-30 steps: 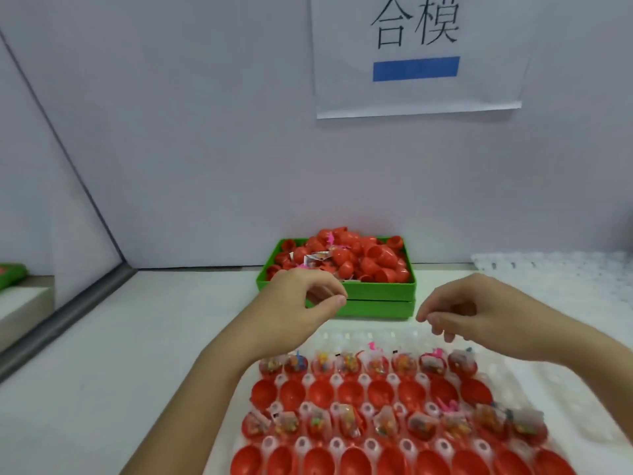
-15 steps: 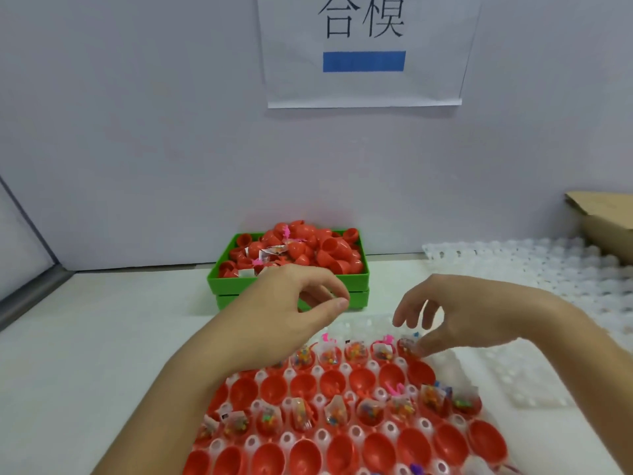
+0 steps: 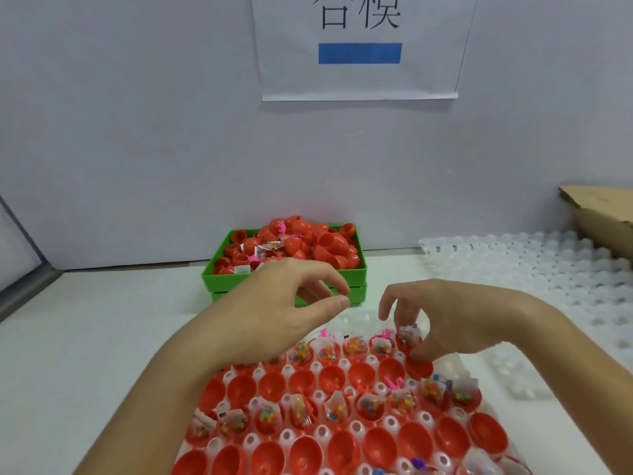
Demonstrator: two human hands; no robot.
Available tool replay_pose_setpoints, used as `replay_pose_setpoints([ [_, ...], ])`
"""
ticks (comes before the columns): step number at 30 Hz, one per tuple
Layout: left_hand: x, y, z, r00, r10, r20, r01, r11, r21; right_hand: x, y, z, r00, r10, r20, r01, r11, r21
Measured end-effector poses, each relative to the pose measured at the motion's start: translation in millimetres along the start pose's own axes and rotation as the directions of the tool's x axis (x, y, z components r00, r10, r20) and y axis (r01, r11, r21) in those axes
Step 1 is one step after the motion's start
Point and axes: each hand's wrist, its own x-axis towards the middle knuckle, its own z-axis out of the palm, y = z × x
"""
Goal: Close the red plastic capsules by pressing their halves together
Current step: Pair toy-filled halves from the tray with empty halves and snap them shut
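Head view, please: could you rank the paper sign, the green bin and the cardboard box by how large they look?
1. Paper sign, cut off at the top.
2. Green bin.
3. Cardboard box, smallest, but cropped at the frame edge, so unsure.

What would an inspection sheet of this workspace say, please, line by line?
Surface: white table.
Job's things: tray with rows of open red halves, alternate rows filled with small packets.
Clutter: green bin heaped with red halves; empty trays; cardboard.
Grippers: left hand hovers, holding nothing; right hand grips a filled half at the far row's end.
Cables: nothing seen.
Surroundings: wall sign.
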Motion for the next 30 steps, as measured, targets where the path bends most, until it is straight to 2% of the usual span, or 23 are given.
replay_pose_setpoints([
  [5, -3, -2, 3, 1.0, 0.007, 0.007, -0.007, 0.998, -0.056, -7, 6, -15, 0.974, -0.031, -0.225, 0.067, 0.986, 0.154],
  [8, -4, -1, 6, 0.991, -0.04, 0.127, 0.053, 0.993, -0.102, -2, -8, -9, 0.922, -0.027, -0.387, 0.126, 0.965, 0.231],
  [10, -4, 1, 8, 0.981, -0.074, 0.182, 0.094, 0.99, -0.107, 2, -23, 1, 0.899, -0.025, -0.438, 0.151, 0.955, 0.257],
  [12, -3, 3, 10, 0.981, -0.099, 0.165, 0.111, 0.992, -0.066, 6, -35, 10, 0.887, -0.033, -0.46, 0.179, 0.944, 0.278],
  [16, 2, 4, 17, 0.994, -0.101, 0.029, 0.101, 0.995, -0.017, 6, -46, 17, 0.873, -0.031, -0.486, 0.223, 0.913, 0.342],
  [19, 4, 1, 16, 0.995, -0.1, -0.011, 0.098, 0.99, -0.104, 6, -42, 13, 0.895, -0.016, -0.446, 0.237, 0.864, 0.444],
  [22, 4, -1, 11, 0.99, -0.13, -0.048, 0.115, 0.966, -0.231, 4, -36, 8, 0.917, -0.087, -0.39, 0.316, 0.755, 0.575],
  [25, 3, -1, 7, 0.988, -0.128, -0.083, 0.087, 0.921, -0.379, 6, -34, 5, 0.892, -0.115, -0.438, 0.379, 0.718, 0.584],
  [30, 2, 2, 7, 0.995, -0.057, -0.086, 0.021, 0.926, -0.377, 9, -33, 7, 0.886, -0.116, -0.449, 0.409, 0.65, 0.64],
])
